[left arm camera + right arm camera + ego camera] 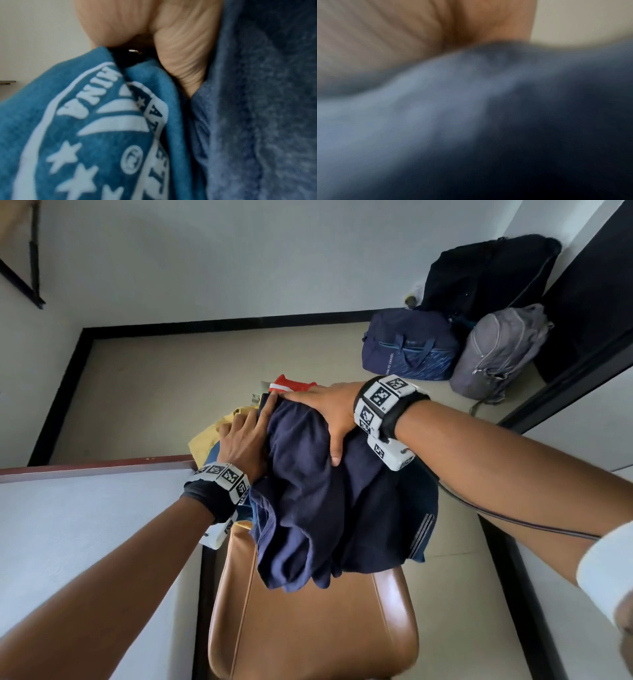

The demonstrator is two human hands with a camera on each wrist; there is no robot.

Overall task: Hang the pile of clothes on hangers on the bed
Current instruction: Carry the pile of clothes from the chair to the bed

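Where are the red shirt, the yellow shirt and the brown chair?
red shirt (291, 384): head view, its striped edge.
yellow shirt (205, 440): head view, its flat part.
brown chair (308, 628): head view, its bare leather.

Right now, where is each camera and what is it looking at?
Head: up high, looking down at both arms, left hand and right hand on the clothes pile over a brown chair.
Left wrist: against the pile; palm, teal printed shirt.
Right wrist: blurred; palm on blue cloth.
All share the navy garment.
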